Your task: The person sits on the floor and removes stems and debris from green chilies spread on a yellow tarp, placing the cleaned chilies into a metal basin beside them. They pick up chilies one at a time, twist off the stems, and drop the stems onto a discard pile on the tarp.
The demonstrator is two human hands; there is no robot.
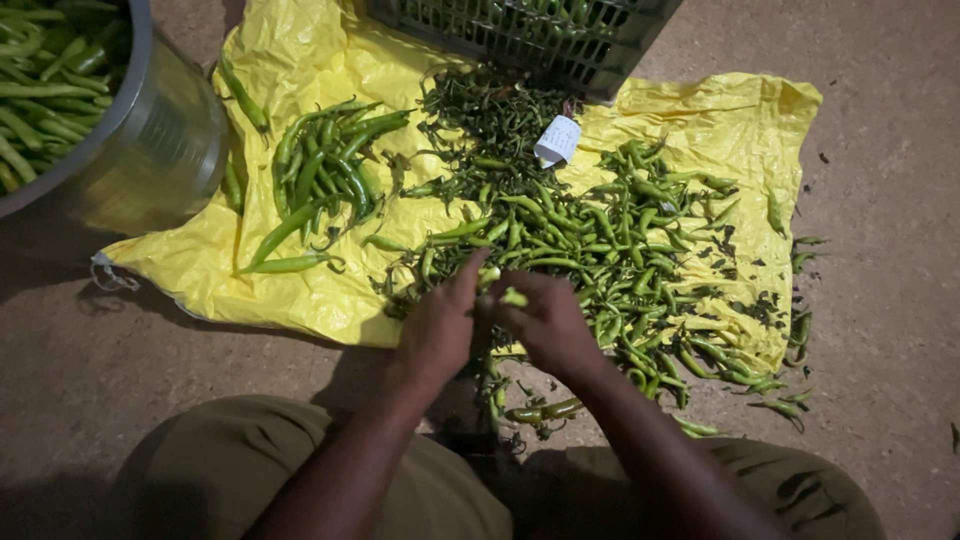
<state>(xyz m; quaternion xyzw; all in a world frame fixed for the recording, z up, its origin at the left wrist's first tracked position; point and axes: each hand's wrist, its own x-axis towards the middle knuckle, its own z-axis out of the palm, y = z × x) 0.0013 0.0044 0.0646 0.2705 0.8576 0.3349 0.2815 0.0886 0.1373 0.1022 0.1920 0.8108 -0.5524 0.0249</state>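
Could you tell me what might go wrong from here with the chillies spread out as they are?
Some green chillies already lie off the right edge of the yellow sheet, on the bare ground; more could pick up dirt there.

The left hand and right hand work bare on one chilli, so sap may irritate skin.

The smaller sorted pile lies close to the main heap, so the two might mix.

Low in the centre of the frame, the left hand (437, 330) and right hand (548, 322) meet over one green chilli (512, 297), fingers pinched on it. They work above a chilli heap (610, 240) spread on a yellow plastic sheet (300, 60); a steel pot (160, 140) of chillies sits upper left, a plastic crate (520, 35) at top centre.
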